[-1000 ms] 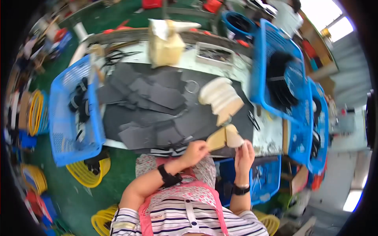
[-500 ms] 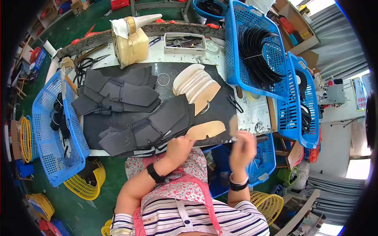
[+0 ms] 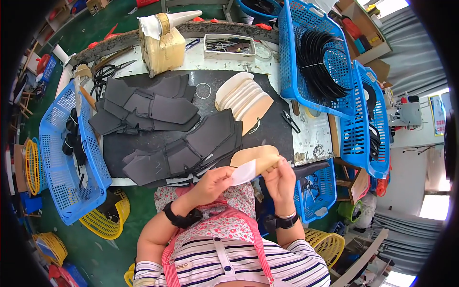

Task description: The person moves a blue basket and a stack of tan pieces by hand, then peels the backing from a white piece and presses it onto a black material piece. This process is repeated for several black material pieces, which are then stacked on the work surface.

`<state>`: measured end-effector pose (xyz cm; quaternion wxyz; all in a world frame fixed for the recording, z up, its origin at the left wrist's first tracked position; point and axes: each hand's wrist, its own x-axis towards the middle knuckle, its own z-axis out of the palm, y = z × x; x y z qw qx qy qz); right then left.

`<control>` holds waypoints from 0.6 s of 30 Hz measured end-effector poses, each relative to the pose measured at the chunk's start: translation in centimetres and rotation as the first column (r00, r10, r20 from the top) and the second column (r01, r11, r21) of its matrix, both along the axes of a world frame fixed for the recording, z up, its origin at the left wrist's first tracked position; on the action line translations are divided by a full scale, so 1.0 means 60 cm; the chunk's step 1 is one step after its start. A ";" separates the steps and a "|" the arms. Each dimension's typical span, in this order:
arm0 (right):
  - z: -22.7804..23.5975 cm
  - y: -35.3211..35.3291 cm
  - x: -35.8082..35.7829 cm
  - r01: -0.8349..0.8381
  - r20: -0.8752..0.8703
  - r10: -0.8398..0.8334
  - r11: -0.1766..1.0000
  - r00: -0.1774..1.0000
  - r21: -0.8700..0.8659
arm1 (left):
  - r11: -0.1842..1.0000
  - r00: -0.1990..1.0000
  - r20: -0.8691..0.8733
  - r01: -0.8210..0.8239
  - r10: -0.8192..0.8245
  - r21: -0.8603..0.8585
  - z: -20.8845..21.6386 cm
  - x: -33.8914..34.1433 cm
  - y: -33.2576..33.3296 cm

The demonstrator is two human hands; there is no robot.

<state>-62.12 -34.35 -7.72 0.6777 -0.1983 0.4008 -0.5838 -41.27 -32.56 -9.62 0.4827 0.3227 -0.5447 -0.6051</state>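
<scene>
Two hands hold a tan insole; its long axis lies left-right.

Two hands showing: left hand, right hand, sharing one white piece and one tan insole. Four blue baskets sitting around the counter: one left, two right, one below. One tan insole stack. Two wristbands showing.
</scene>
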 end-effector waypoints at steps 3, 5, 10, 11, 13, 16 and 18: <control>-0.050 -0.003 -0.074 0.145 0.132 -0.162 0.981 0.978 0.127 | 0.934 0.966 -0.242 0.168 -0.091 0.317 -0.001 0.035 0.011; -0.100 -0.001 -0.148 -0.112 0.307 0.205 0.949 0.929 -0.295 | 0.856 0.924 -0.369 0.271 -0.102 0.440 -0.005 0.054 0.018; -0.095 0.058 -0.183 -0.233 -0.931 0.154 0.969 0.331 0.077 | 0.903 0.921 -0.349 0.291 -0.174 0.316 -0.012 0.065 0.033; -0.067 0.063 -0.157 -0.439 -0.985 0.171 0.885 -0.007 0.157 | 0.908 0.924 -0.329 0.295 -0.193 0.297 -0.007 0.060 0.036; 0.007 0.052 -0.059 -0.701 -0.984 -0.129 0.691 0.119 -0.175 | 0.918 0.936 -0.299 0.275 -0.187 0.287 0.001 0.043 0.042; 0.052 0.058 0.039 -0.772 -0.933 -0.037 0.551 0.358 -0.318 | 0.957 0.959 0.001 0.285 -0.285 0.057 0.028 0.039 0.044; 0.042 0.044 0.059 -0.704 -0.919 -0.132 0.605 0.372 -0.372 | 0.976 0.973 -0.081 0.212 -0.215 -0.040 0.078 0.065 0.036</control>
